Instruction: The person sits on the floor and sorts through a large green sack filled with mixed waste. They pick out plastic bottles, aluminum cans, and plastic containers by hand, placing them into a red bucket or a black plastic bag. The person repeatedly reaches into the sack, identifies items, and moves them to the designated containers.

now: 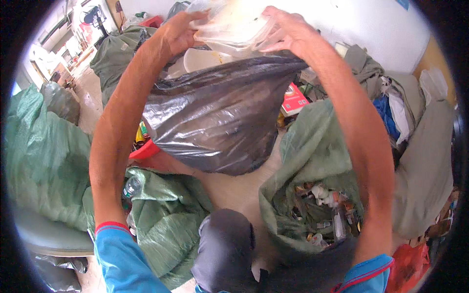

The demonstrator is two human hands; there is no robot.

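Observation:
My left hand (181, 31) and my right hand (287, 31) are raised at the top of the view, gripping a thin clear plastic sheet or bag (234, 36) that is stretched between them. Just below it, a black plastic garbage bag (216, 121) spreads between my forearms, its rim reaching near my right wrist. Whether my fingers also hold that rim, I cannot tell. Behind the rim shows a whitish plastic tub (205, 60) with yellowish stains. Glare washes out the area above my hands.
Green woven sacks stand at the left (44, 154) and by my knee (165, 219). An open green sack (271, 205) at the right holds mixed plastic waste. A red basin (146, 149), a red printed box (294, 99), a grey stool seat (55, 232) and a red bag (408, 267) surround me.

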